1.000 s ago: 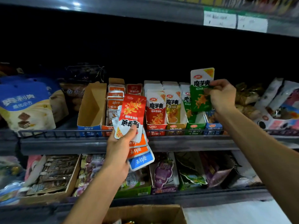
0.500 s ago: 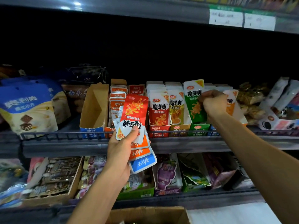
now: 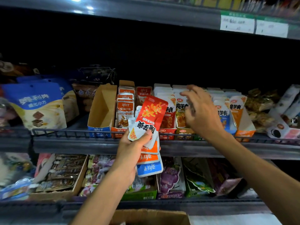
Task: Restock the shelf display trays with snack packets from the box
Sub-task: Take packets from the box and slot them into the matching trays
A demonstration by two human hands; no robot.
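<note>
My left hand (image 3: pixel 133 153) grips a fanned stack of snack packets (image 3: pixel 150 120), a red one on top upside down, with orange and blue ones below. My right hand (image 3: pixel 199 111) hovers with spread fingers, holding nothing, in front of the row of display trays (image 3: pixel 167 132) on the middle shelf. The trays hold upright red, yellow, blue and orange packets; the green tray is hidden behind that hand. An open blue cardboard tray (image 3: pixel 100 111) at the left of the row looks empty. The top of the supply box (image 3: pixel 151 216) shows at the bottom edge.
A wire rail (image 3: pixel 65 133) runs along the middle shelf's front. Large blue biscuit bags (image 3: pixel 37 104) stand at left, mixed packets at right. The lower shelf holds trays of purple and green snack bags (image 3: pixel 172 177). An upper shelf edge with price tags (image 3: pixel 253 25) hangs overhead.
My right hand lowered the green packet into its tray, let go, and now sits open and shifted left toward the stack. My left hand has held its stack steady.
</note>
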